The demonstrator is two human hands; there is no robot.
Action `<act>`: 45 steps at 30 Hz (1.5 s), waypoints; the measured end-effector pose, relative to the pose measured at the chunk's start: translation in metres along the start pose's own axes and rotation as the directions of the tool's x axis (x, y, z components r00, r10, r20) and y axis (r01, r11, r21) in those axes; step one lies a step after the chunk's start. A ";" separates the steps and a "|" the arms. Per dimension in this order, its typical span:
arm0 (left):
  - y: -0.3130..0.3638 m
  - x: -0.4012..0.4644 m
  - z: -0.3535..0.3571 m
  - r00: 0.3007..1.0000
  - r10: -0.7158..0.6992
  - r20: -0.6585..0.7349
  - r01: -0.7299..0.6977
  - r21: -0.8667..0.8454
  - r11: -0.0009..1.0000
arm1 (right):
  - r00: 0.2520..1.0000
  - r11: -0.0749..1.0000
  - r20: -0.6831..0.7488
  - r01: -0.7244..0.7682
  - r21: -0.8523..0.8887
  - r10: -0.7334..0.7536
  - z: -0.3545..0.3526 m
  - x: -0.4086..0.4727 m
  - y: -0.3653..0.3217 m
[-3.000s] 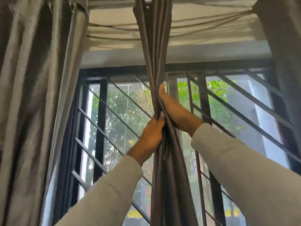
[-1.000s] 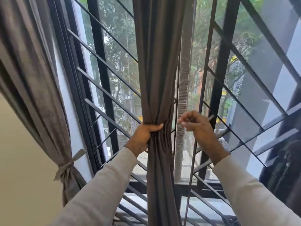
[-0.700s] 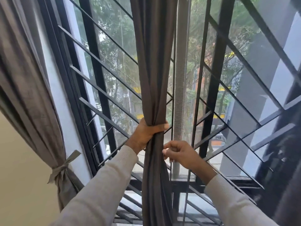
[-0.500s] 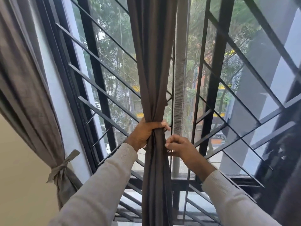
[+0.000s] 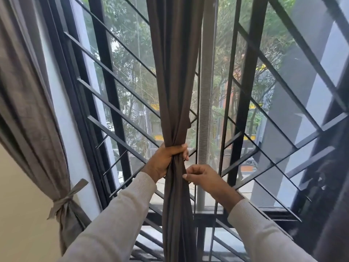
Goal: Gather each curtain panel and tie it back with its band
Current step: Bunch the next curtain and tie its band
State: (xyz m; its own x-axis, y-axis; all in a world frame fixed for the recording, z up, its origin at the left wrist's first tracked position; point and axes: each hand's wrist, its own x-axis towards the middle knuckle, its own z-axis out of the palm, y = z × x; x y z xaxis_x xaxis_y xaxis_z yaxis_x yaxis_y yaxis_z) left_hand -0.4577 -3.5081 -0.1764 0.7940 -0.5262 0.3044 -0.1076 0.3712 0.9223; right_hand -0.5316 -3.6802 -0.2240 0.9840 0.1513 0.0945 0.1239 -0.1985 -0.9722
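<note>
Centrally, the middle curtain panel (image 5: pixel 175 82) hangs before the window grille (image 5: pixel 117 78), gathered into a narrow column. The left hand (image 5: pixel 166 159) grips the bunched fabric, fingers wrapped fully round it. The right hand (image 5: pixel 202 176), fingers curled, pinches at the panel's right edge just below; whether it holds a band cannot be told. At far left, a second panel (image 5: pixel 32 110) is already cinched by its knotted band (image 5: pixel 64 201). Judged progress: one panel tied, the middle one gathered but not yet bound, its band not visible.
</note>
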 end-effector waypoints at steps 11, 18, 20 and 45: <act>-0.004 -0.006 -0.009 0.985 0.063 -0.161 -0.029 0.205 0.978 | 0.980 1.000 -0.198 -0.024 -0.020 0.020 -0.002 -0.004 -0.003; -0.021 -0.010 -0.001 0.937 0.344 -0.062 -0.209 0.691 0.692 | 0.898 0.913 -0.233 0.311 -0.264 -0.373 0.001 0.001 -0.100; -0.022 -0.014 0.003 0.960 0.279 0.014 -0.195 0.749 0.634 | 0.880 0.841 -0.247 0.254 -0.478 -0.406 0.010 0.011 -0.116; 0.174 0.011 0.048 0.959 0.283 -0.033 -0.249 0.385 0.889 | 0.852 0.799 -0.055 0.463 -0.383 -0.520 -0.012 -0.012 -0.138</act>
State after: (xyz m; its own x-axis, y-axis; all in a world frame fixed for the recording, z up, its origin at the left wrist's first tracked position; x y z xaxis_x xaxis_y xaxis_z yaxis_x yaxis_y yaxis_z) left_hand -0.4966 -3.4860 -0.0012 0.7506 -0.3740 0.5447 -0.5238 0.1658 0.8356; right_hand -0.5591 -3.6663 -0.0880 0.7811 0.1790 0.5982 0.6039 -0.4597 -0.6511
